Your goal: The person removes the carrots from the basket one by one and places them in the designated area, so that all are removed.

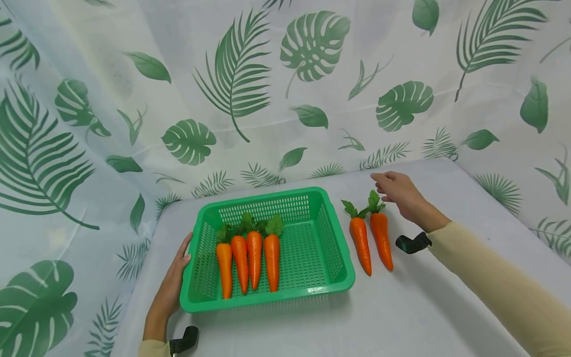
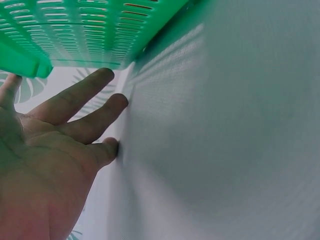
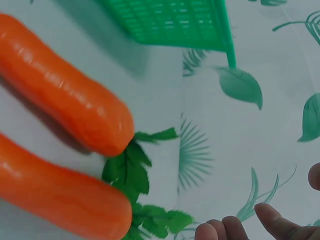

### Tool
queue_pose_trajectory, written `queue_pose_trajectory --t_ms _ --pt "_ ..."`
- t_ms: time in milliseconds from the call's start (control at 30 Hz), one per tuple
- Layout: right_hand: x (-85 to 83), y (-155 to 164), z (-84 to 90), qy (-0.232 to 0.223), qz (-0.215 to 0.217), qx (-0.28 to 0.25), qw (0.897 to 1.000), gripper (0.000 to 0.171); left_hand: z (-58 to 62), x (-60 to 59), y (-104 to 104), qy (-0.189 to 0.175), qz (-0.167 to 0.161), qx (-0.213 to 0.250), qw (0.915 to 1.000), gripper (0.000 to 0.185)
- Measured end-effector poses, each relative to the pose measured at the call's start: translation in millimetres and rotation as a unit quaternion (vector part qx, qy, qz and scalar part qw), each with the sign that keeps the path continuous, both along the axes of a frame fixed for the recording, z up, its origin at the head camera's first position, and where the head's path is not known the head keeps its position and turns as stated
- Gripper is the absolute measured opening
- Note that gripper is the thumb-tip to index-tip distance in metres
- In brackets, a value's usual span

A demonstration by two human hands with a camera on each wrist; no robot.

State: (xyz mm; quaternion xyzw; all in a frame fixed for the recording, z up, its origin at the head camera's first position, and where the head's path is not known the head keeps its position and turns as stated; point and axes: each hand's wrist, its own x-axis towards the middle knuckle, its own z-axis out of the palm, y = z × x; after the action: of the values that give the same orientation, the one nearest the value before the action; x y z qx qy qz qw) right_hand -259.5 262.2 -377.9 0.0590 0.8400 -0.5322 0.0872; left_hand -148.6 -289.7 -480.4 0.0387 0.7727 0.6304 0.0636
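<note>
The left hand fills the lower left of the view, palm facing the camera, fingers straight and spread. Their tips lie against the pale tabletop, just below the green slotted basket that crosses the top. 3 fingers show in full; a 4th is cut off at the left edge, under the basket's rim.
</note>
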Motion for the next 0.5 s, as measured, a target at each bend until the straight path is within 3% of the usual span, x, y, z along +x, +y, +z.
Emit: queue_pose_trajectory --t_ms 500 --pt "1.4 -42.5 18.0 0.031 0.07 -0.056 0.995 0.068 -0.5 0.2 -0.9 0.002 0.0 0.001 1.0 0.061"
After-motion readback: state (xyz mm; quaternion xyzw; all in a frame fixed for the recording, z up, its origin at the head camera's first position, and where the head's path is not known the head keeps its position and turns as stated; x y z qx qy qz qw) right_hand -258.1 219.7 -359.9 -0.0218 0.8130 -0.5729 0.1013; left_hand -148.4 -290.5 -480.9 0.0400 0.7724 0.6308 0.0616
